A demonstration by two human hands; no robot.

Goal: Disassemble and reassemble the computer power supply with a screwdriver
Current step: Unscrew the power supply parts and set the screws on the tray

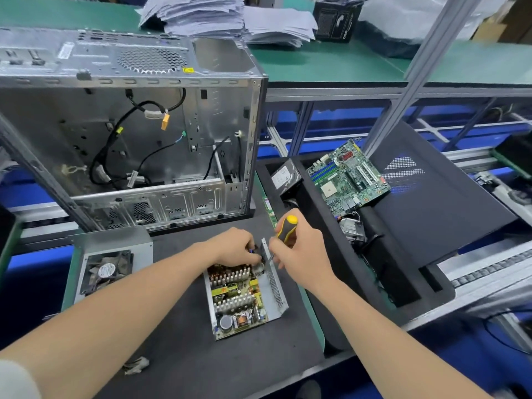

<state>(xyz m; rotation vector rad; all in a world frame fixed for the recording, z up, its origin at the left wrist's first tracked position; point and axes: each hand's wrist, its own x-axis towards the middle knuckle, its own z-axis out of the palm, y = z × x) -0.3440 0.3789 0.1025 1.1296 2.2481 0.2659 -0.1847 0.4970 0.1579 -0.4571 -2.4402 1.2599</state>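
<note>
- Power supply (241, 300) sat open under both hands.
- L hand (236, 246) gripped its far end, prob. steadying.
- R hand (299, 249) gripped screwdriver (286, 227), tip at same end.

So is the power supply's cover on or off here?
Off. The power supply lies with its insides bare; the cover, holding the fan, sits apart on its left.
</note>
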